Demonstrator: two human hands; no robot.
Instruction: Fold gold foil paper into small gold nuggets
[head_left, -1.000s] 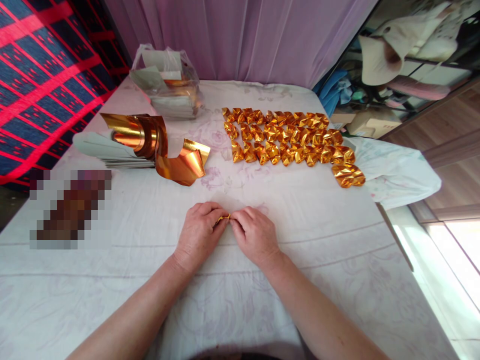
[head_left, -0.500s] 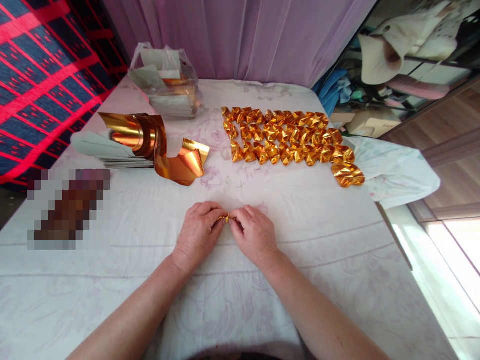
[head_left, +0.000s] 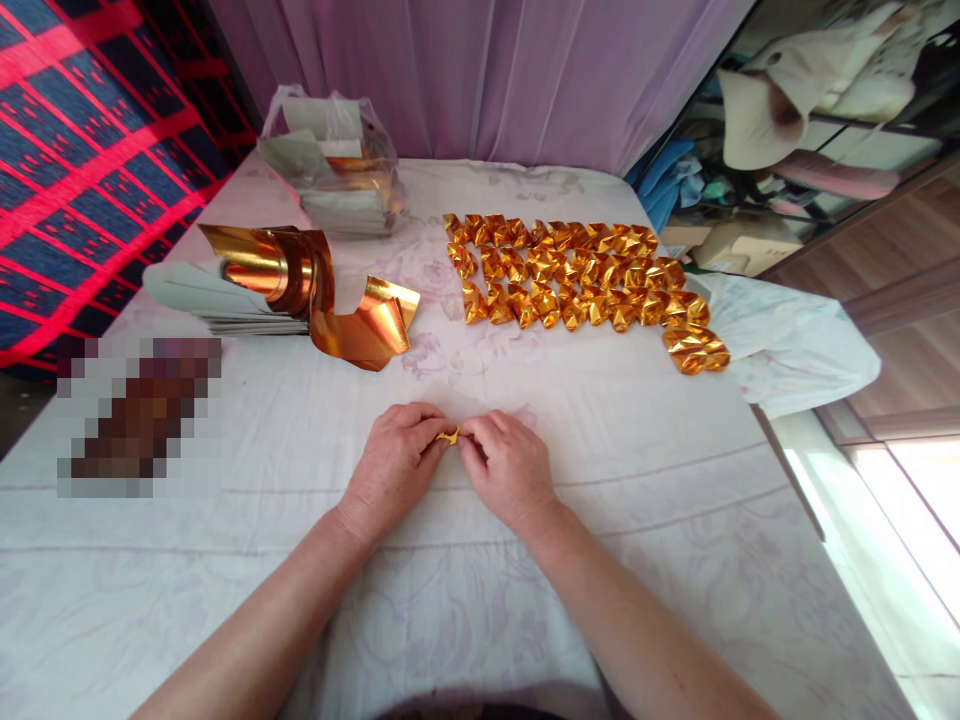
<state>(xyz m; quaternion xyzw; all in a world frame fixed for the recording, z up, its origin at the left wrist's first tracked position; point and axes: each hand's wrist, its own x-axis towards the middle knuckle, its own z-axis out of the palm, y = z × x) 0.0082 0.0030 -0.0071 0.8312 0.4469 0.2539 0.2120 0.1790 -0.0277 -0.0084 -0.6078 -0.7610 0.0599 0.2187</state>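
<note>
A small piece of gold foil paper (head_left: 450, 437) is pinched between both hands, low over the middle of the bed-like white surface (head_left: 637, 430). My left hand (head_left: 400, 462) holds its left end between thumb and fingers. At the other end, the fingertips of my right hand (head_left: 510, 465) grip it too. Most of the piece is hidden by my fingers; only a thin yellow edge shows. Beyond my hands, folded gold foil pieces (head_left: 570, 270) lie in three rows, with one larger piece (head_left: 696, 350) at their right end.
On the left, curled gold foil sheets (head_left: 360, 335) lie on a stack of pale paper (head_left: 195, 290). Behind them stands a clear plastic bag (head_left: 337, 180) of paper. A white bag (head_left: 802, 345) hangs over the right edge. A purple curtain (head_left: 487, 80) closes off the back.
The foil between my fingertips has turned slightly and shows more of its yellow edge near the left thumb. Both hands stay in nearly the same place.
</note>
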